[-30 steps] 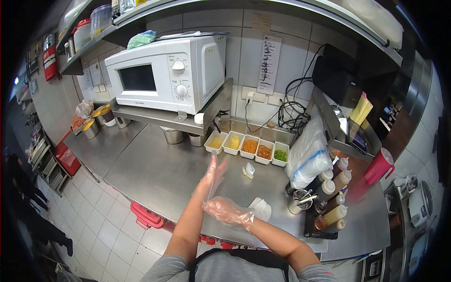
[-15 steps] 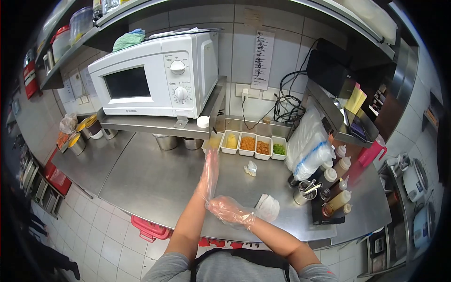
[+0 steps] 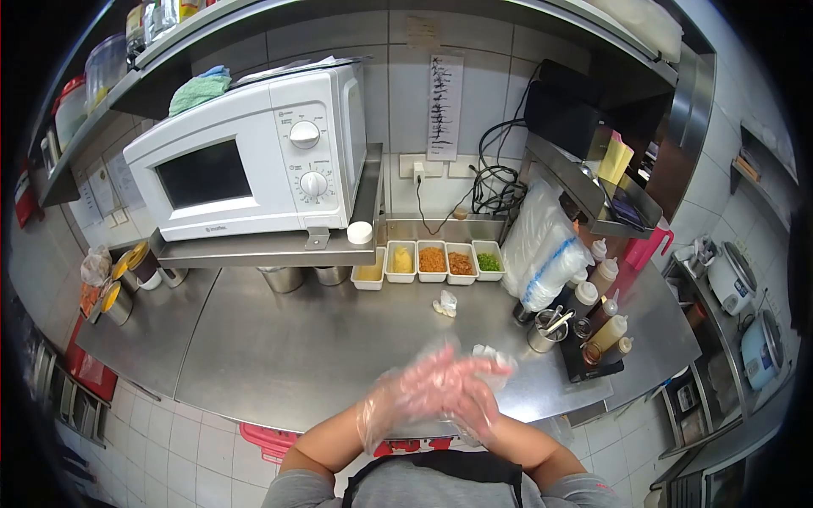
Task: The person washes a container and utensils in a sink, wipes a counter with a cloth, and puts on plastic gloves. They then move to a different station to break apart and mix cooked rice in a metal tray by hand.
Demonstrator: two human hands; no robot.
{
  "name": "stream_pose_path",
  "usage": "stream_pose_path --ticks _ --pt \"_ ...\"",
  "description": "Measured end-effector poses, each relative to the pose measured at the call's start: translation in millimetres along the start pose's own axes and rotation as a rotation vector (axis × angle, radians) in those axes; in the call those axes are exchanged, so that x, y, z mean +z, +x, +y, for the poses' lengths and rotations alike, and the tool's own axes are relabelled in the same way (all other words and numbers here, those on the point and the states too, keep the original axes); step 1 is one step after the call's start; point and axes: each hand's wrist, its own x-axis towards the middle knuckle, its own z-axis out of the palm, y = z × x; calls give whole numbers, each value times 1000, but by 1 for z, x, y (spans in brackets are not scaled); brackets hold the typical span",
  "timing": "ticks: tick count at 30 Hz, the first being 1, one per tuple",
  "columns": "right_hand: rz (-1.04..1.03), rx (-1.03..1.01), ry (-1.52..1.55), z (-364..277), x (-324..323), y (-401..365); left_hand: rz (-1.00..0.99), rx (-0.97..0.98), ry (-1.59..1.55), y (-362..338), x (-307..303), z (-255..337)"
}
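My left hand (image 3: 415,385) and my right hand (image 3: 472,402) meet low over the front of the counter, both in thin clear plastic gloves. They overlap, with fingers stretched out and crossing; motion blurs them a little. Neither holds an object. A crumpled white tissue (image 3: 489,351) lies just behind the fingers, partly covered by them. Farther back on the steel counter (image 3: 279,356) sits a smaller crumpled white scrap (image 3: 445,303).
White tubs of toppings (image 3: 432,262) line the back wall. A microwave (image 3: 246,152) stands on a raised shelf at left. To the right are a plastic bag bundle (image 3: 542,254), a metal cup of utensils (image 3: 547,336) and sauce bottles (image 3: 608,332).
My left hand has come down from in front of the tubs, and my right hand no longer pulls at its glove. Both hands are now together near the counter's front. The view has shifted slightly.
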Motion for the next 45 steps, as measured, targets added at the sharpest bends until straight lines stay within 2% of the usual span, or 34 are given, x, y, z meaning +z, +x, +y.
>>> stream_pose_path --ticks 2,4,6,8,9,12,15,17,19,21,22,24,26,27,29,30,32,33,35,36,37,39,40,41,42,43,44,45 --pt "-103 -41 -222 -13 13 2 -177 -34 205 -4 12 -5" --pt "-103 -71 -386 -20 25 3 -337 -9 347 -6 21 -5" --pt "-23 -84 -490 -25 36 2 -432 20 418 -8 28 -4" --pt "245 -59 -486 -23 50 2 -483 41 453 -8 32 -5" --pt "379 -47 -482 -21 55 3 -496 48 466 -8 35 -7" --pt "459 -70 -93 -1 65 21 -454 53 467 -9 42 -16" --pt "204 -152 15 15 45 40 -277 74 428 -16 51 -24" --pt "217 -161 -23 22 41 45 -295 151 447 -11 55 -21" --pt "227 -167 -121 23 41 48 -592 247 501 7 52 -14" --pt "250 -171 -284 19 51 42 -1013 174 456 41 44 -7" --pt "313 -88 -371 2 70 31 -986 173 511 43 41 -8" --pt "304 -104 -425 0 64 20 -936 176 614 41 35 -10" --pt "180 -186 -267 17 37 20 -661 141 701 37 52 -8" --pt "53 -263 -82 49 -2 32 -516 122 748 38 57 -10" --pt "31 -356 116 51 -10 20 -496 133 625 53 49 -22" --pt "139 -373 129 25 20 3 -482 140 570 63 44 -28" --pt "105 -401 141 2 22 -16 -531 350 765 78 27 -33" --pt "-33 -409 140 -5 1 -14 -555 459 861 85 17 -33" --pt "-20 -367 -9 -6 -41 -39 -587 683 1042 101 0 -37" --pt "126 -314 -151 3 -59 -62 -592 793 1131 111 -3 -41" --pt "265 -264 -300 2 -71 -83 -594 734 1067 141 13 -22" --pt "325 -301 -777 -46 -62 -144 -223 900 875 199 49 -7" --pt "352 -315 -1006 -69 -58 -176 -52 1016 912 218 40 1" --pt "382 -361 -977 -92 -64 -206 150 994 969 241 36 13" --pt "409 -410 -942 -117 -69 -234 211 1021 1085 253 7 29" --pt "432 -393 -842 -148 -72 -262 372 1014 1096 269 -9 40" --pt "503 -345 -794 -181 -66 -295 533 1065 1337 293 -16 50" --pt "577 -393 -727 -203 -72 -319 649 1065 1716 314 -27 60"
